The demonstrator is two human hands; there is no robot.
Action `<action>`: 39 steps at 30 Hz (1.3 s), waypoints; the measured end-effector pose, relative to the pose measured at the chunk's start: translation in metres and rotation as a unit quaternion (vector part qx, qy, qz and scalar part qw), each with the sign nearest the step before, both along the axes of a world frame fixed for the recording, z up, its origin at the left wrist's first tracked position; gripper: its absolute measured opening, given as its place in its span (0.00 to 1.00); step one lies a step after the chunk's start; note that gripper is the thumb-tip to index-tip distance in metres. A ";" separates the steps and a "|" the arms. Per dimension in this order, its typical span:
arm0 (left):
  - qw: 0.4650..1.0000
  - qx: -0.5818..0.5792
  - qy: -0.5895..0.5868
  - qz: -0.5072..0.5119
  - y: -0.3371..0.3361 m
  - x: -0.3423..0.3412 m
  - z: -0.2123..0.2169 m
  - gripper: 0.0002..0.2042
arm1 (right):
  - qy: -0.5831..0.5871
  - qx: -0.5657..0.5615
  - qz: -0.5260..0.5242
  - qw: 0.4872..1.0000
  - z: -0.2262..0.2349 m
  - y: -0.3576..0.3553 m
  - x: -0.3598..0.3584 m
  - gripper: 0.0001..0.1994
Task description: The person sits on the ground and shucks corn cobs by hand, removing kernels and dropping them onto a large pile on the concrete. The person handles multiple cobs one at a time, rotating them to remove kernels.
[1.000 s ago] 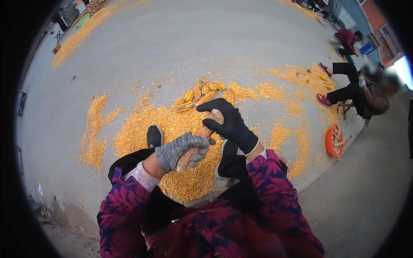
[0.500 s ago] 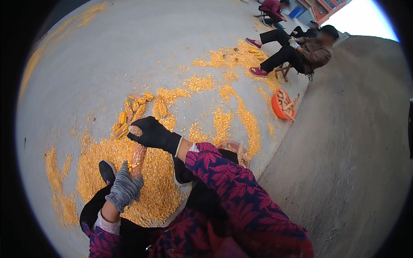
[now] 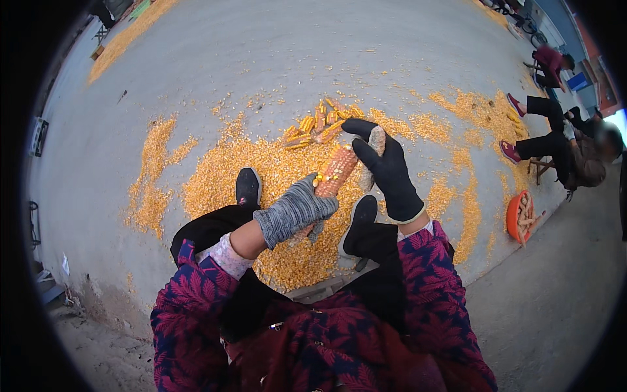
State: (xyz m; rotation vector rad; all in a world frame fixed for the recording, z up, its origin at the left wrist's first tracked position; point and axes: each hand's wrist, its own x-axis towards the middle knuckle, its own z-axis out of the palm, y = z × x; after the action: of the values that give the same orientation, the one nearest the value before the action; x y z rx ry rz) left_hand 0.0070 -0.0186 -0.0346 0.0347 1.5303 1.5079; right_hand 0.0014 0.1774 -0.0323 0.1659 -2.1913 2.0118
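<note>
Nearest, patterned sleeves (image 3: 192, 313) are noted over dark trousers, from which both gloved hands are extended above the ground. The left hand (image 3: 297, 209), in a grey knit glove, is found with its grip closed around the lower part of a reddish corn ear (image 3: 341, 166), which is held aslant, upper end toward the right hand (image 3: 395, 179). A few yellow kernels are seen on the ear; its lower end is largely hidden by the glove. In the black-gloved right hand, a pale bare corncob (image 3: 377, 138) is held between thumb and fingers, close against the ear's upper end; whether the two are touching cannot be told. The ear is judged light and stiff, its ridged surface offering good friction, though loose kernels could roll under the glove; hold is best taken around the thick middle or lower part, with the upper end left exposed. The bare corncob is judged lighter, rough and liable to snap if bent. Below, dark shoes (image 3: 248, 188) are set by a broad heap of loose kernels (image 3: 225, 173), with a cluster of partly stripped ears (image 3: 305, 139) at its far edge. To the right, pale cobs are contained in an orange basin (image 3: 511, 219). Beyond it, a co-worker in a brown jacket (image 3: 588, 164) is seated on a stool, and another in a maroon top (image 3: 550, 63) is seen farther off.
</note>
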 end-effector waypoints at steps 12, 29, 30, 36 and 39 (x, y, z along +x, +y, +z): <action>0.868 -0.215 0.437 -0.094 0.008 0.005 -0.011 0.36 | -0.062 0.152 -0.210 0.964 -0.023 -0.005 -0.010 0.09; 0.988 -0.009 0.085 0.126 0.005 -0.004 0.003 0.39 | 0.130 0.236 -0.199 0.942 -0.027 -0.020 0.001 0.21; 0.990 0.003 0.074 0.122 0.005 -0.005 0.005 0.39 | 0.137 0.263 -0.222 0.929 -0.023 -0.016 -0.002 0.18; 0.992 -0.011 0.081 0.092 0.004 -0.007 0.011 0.36 | 0.123 0.173 -0.204 0.956 -0.015 -0.013 -0.001 0.19; 0.913 -0.129 0.385 0.037 0.001 -0.003 0.001 0.32 | 0.218 0.350 -0.156 0.897 0.004 -0.015 -0.001 0.20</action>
State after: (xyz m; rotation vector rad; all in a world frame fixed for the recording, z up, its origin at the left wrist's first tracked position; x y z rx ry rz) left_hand 0.0037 -0.0173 -0.0334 0.4701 2.3705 1.4035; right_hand 0.0004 0.1623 -0.0284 0.2908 -2.3265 0.8481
